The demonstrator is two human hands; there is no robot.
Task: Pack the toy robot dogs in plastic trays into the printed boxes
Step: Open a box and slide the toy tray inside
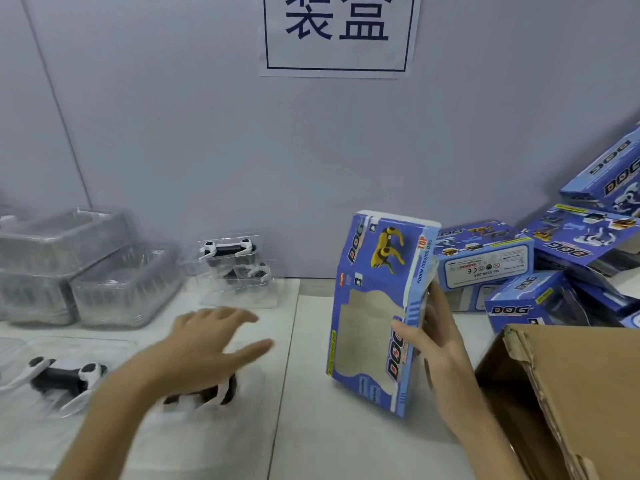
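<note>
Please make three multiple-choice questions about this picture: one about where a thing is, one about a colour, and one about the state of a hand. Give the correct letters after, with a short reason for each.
1. Where does the open brown carton stand?
A. at the lower right of the table
B. at the far left, behind the trays
C. under the wall sign

2. What is the main colour of the printed box held upright?
A. red
B. blue
C. green

3. What is the left hand doing?
A. gripping a printed box
B. pinching an empty tray
C. reaching over the table with fingers spread, holding nothing

Answers:
1 A: the brown carton fills the lower right corner, beside the right hand.
2 B: the printed box is blue, with a yellow dog pictured on it.
3 C: the left hand hangs open above a toy robot dog in its tray, grasping nothing.
</note>
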